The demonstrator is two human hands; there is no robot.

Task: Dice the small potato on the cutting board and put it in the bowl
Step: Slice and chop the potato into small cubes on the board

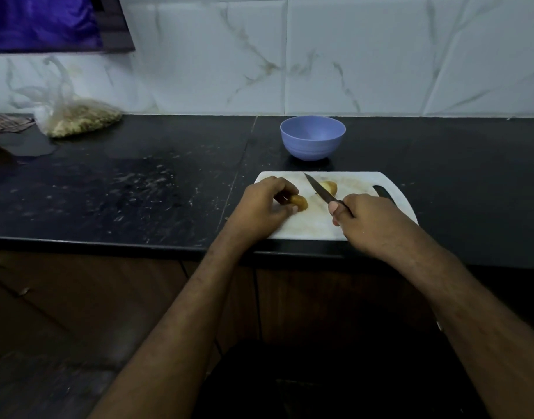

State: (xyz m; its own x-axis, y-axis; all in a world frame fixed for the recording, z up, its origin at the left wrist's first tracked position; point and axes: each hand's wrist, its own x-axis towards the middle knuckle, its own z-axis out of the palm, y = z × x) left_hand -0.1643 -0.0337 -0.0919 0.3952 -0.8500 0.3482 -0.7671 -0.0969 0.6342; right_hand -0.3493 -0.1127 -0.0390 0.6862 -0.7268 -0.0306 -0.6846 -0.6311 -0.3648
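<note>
Potato halved on the cutting board (302, 228)

Left hand (264, 207) pinches one potato half (300, 202); right hand (365, 220) grips the knife (320, 192).

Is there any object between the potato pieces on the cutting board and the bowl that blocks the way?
Nothing visible does. The bowl stands just behind the cutting board, with bare counter between. One potato piece is under the left hand; the other piece lies beyond the knife held by the right hand.

A home kitchen is indicated: a black stone counter (138, 182) is backed by marble-patterned wall tiles (350, 55), a cutting board (305, 225) lies on it, and wooden cabinets (78, 297) are set below.
</note>
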